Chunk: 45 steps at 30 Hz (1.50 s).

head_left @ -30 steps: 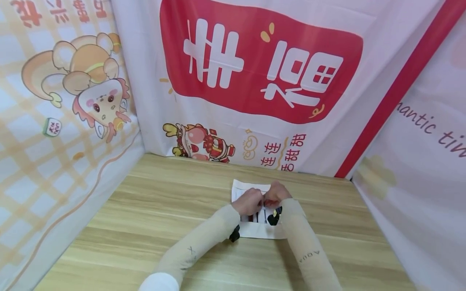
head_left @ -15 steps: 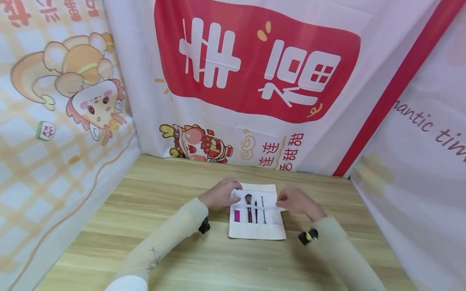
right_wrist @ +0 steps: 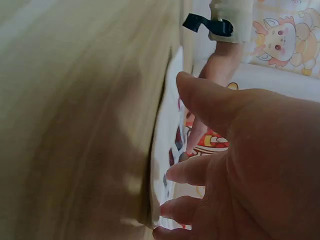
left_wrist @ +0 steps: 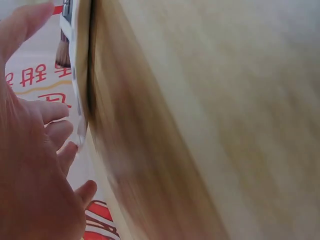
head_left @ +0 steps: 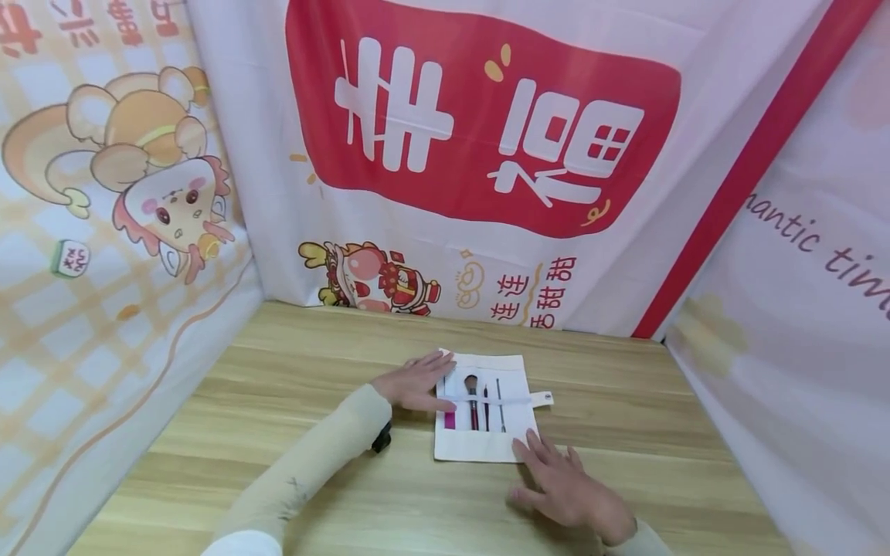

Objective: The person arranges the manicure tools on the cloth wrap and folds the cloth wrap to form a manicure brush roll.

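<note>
An unfolded white cloth brush case (head_left: 480, 446) lies on the table. A band across it holds a fluffy makeup brush (head_left: 473, 384), a thin dark brush (head_left: 487, 413) and a slim metal-looking tool (head_left: 501, 405). A magenta item (head_left: 450, 420) shows at its left side, partly hidden by my left hand (head_left: 415, 383), whose spread fingers rest on the case's left edge. Down at the near right corner, my right hand (head_left: 565, 486) has its fingers extended, with the fingertips at the cloth. A white tab with a snap (head_left: 542, 398) sticks out to the right.
The case lies on a wood-grain table (head_left: 334, 355). Printed white cloth hangs behind it (head_left: 459, 232) and along both sides, with a red stripe (head_left: 737, 193) at the right back corner.
Both hands were together over the middle of the case, then drew apart. The left now lies on the left edge; the right has come down to the near right corner. The tab now lies extended.
</note>
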### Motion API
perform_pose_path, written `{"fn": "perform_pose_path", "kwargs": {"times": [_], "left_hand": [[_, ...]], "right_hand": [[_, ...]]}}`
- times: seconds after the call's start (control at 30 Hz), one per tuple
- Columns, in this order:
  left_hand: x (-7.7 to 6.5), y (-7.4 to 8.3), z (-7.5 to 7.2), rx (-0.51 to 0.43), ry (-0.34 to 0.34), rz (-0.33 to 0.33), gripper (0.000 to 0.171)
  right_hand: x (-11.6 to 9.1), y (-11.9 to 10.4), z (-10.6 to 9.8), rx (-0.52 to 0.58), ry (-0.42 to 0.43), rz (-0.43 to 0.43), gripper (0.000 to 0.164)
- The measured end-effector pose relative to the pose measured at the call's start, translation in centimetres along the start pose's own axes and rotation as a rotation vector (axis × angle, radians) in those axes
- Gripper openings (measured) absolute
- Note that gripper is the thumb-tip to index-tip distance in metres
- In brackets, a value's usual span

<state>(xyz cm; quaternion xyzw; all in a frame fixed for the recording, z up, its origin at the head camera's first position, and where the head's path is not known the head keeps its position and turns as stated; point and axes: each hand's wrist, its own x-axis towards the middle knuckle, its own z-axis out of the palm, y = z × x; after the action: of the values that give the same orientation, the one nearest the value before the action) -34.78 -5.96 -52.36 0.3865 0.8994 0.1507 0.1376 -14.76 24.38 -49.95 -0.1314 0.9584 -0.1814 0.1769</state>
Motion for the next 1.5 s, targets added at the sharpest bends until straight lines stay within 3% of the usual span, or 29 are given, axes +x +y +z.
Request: {"fn": "perform_pose_path", "kwargs": {"times": [0.27, 0.5, 0.63, 0.8, 1.03, 1.2, 1.37, 1.5], "left_hand": [[-0.1, 0.4, 0.4, -0.004, -0.053, -0.093, 0.102], [-1.0, 0.8, -0.2, 0.001, -0.071, -0.139, 0.105], [-2.4, 0.7, 0.0, 0.043, -0.065, -0.107, 0.106], [-5.2, 1.2, 0.4, 0.128, -0.066, -0.073, 0.107], [-8.9, 3.0, 0.8, 0.217, -0.050, -0.024, 0.108], [-11.4, 4.9, 1.4, 0.233, -0.053, -0.002, 0.107], [-12.7, 7.0, 2.1, 0.216, -0.065, 0.005, 0.108], [-12.7, 7.3, 2.1, 0.169, -0.066, 0.033, 0.104]], "right_hand": [[0.2, 0.3, 1.2, -0.048, -0.022, 0.064, 0.088], [0.4, 1.7, -0.3, -0.122, 0.030, 0.036, 0.085], [1.5, 3.1, -1.5, -0.143, -0.004, 0.050, 0.084], [3.3, 4.8, -2.7, -0.132, -0.010, 0.036, 0.081], [6.6, 6.3, -3.9, -0.168, 0.060, 0.009, 0.083], [9.1, 6.3, -4.6, -0.180, 0.061, 0.005, 0.087], [10.9, 6.4, -5.0, -0.170, 0.063, -0.002, 0.086], [11.4, 6.6, -5.5, -0.173, 0.095, -0.063, 0.082]]}}
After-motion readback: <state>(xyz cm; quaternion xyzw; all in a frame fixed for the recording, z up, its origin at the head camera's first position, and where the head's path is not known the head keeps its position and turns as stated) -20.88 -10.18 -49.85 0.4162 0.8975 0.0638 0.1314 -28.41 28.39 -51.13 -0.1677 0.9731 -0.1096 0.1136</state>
